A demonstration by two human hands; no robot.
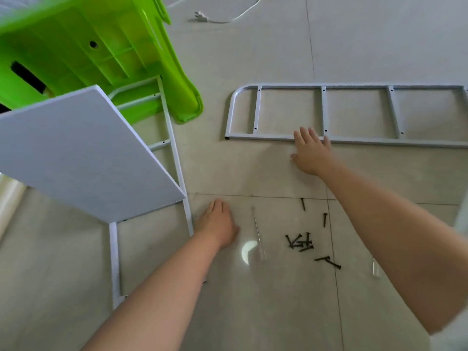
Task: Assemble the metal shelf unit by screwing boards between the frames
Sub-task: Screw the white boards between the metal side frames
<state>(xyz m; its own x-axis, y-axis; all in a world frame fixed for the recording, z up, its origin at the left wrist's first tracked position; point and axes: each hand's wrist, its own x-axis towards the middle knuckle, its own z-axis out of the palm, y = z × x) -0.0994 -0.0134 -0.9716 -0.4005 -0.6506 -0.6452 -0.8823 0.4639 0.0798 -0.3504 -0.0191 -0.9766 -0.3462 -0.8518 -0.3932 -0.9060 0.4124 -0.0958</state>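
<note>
right hand [310, 153] is lying flat, fingers spread, touching the white ladder frame [354, 141]. left hand [219, 225] is resting flat on the tiled floor [253, 173], fingers together, beside black screws [301, 243].

Right hand [312, 153] reaches flat onto the near rail of the white ladder frame [354, 140]; nearer than that frame, dark screws [301, 243], a screwdriver [258, 236], and the left hand [219, 226] flat on the tile.

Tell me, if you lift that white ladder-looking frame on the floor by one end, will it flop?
Probably not. The frame looks like welded metal tubing with cross bars, so it should stay stiff. It is long, so the far end may swing or drag. On the glossy floor tile it likely slides easily under the right hand.
</note>
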